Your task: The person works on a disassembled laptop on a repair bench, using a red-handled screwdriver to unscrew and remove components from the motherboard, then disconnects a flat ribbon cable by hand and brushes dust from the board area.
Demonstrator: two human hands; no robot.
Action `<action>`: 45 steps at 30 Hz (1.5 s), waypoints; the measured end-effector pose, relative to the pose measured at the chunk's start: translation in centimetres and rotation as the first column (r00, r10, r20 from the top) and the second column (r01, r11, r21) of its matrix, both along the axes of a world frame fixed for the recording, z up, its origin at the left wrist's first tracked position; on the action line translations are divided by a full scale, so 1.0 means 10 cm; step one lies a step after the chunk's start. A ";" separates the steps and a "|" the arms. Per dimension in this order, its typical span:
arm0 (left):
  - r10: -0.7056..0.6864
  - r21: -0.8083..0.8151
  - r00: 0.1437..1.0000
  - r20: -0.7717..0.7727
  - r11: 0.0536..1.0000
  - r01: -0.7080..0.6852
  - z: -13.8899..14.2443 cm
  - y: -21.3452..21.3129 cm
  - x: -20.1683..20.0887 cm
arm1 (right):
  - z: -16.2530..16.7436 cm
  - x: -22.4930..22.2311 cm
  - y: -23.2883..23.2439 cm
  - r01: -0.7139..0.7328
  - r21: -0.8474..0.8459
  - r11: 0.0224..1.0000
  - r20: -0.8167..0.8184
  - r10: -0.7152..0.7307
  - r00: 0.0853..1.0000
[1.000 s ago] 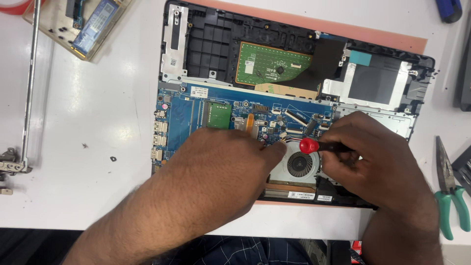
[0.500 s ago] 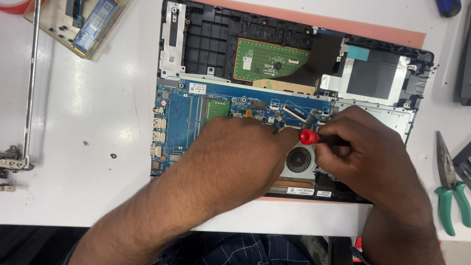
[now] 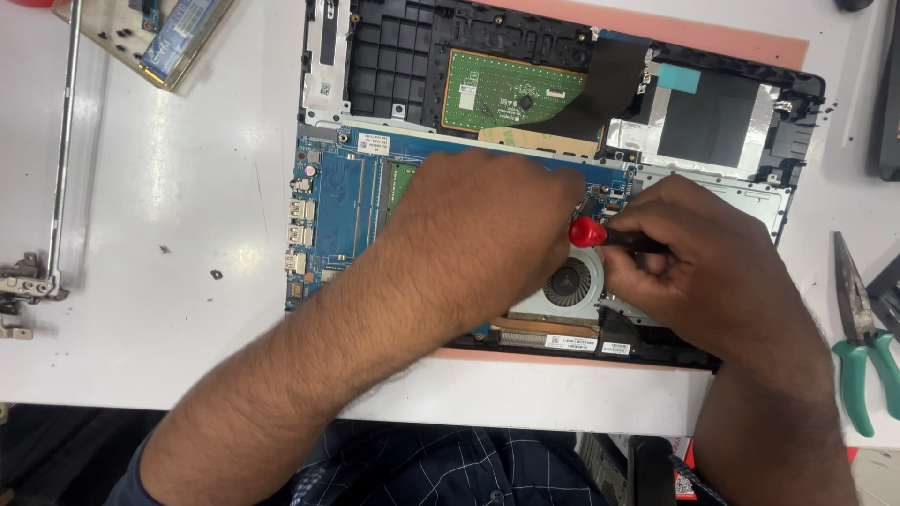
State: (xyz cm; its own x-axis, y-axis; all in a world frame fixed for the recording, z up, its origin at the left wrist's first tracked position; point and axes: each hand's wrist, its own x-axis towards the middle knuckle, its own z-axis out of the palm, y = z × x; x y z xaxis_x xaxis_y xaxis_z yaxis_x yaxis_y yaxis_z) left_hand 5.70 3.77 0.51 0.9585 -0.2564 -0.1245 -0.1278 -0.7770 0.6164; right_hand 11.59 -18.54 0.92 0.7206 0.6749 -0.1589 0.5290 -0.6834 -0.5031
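An opened laptop base point(image 3: 375, 56) lies on the white table with its blue motherboard point(image 3: 342, 211), green touchpad board point(image 3: 502, 94) and round cooling fan point(image 3: 570, 283) exposed. My left hand point(image 3: 478, 230) rests flat on the motherboard, fingers reaching toward the fan's upper edge. My right hand point(image 3: 698, 258) grips a small screwdriver with a black shaft and red cap point(image 3: 588, 231), held just above the fan. The screwdriver's tip is hidden behind my left fingers.
Green-handled pliers point(image 3: 858, 328) lie at the right edge. A metal hinge bar point(image 3: 64, 141) runs down the left side. A tray with small parts and a blue module point(image 3: 178, 37) sits at top left. Tiny screws point(image 3: 216, 275) dot the table.
Both hands have shifted slightly up and left over the board, with the red-capped screwdriver moving along. The view has drifted a little.
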 end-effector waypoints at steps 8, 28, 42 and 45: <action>-0.011 0.132 0.999 -0.031 0.991 0.015 -0.01 0.04 0.17 | -0.06 0.01 0.01 -0.010 -0.040 0.999 0.090 0.014 0.996; -0.044 0.211 0.992 0.120 0.977 0.018 -0.06 0.04 0.26 | -0.03 -0.02 0.09 0.049 -0.028 0.998 -0.009 -0.049 0.999; -0.086 0.221 0.987 0.137 0.974 0.054 -0.03 0.04 0.25 | -0.06 -0.02 0.06 0.013 -0.037 0.999 -0.001 -0.013 1.000; -0.064 0.216 0.988 0.140 0.976 0.033 -0.04 0.06 0.25 | -0.05 -0.03 0.06 0.031 -0.032 0.999 -0.018 -0.031 0.999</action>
